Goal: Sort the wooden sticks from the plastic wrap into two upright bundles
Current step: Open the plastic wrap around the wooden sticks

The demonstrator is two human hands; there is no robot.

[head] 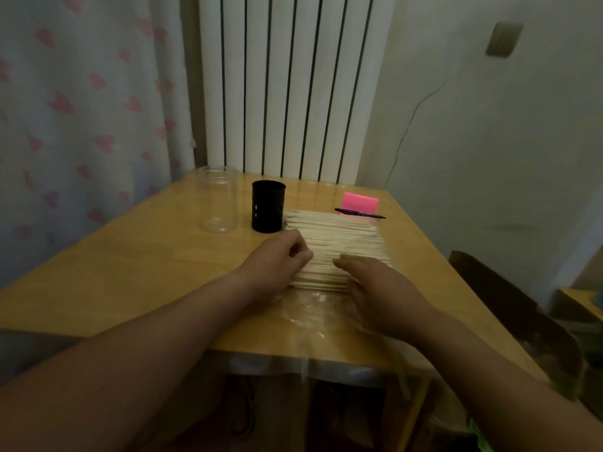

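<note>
A flat pack of pale wooden sticks point(339, 238) lies on the wooden table point(146, 272), the sticks running left to right. Clear plastic wrap point(313, 316) spreads from under the pack to the table's near edge and hangs over it. My left hand point(280, 256) rests at the pack's left end, fingers curled against the stick tips; whether it grips any stick is not visible. My right hand point(375, 285) lies flat on the near right part of the pack, fingers straight. A black cup point(268, 206) and a clear jar point(219, 199) stand upright left of the sticks.
A pink sticky-note pad point(360, 203) and a black pen point(360, 213) lie behind the sticks. A white radiator point(287, 86) stands behind the table, a heart-print curtain point(81, 109) at left. A dark chair point(509, 308) stands at the table's right side.
</note>
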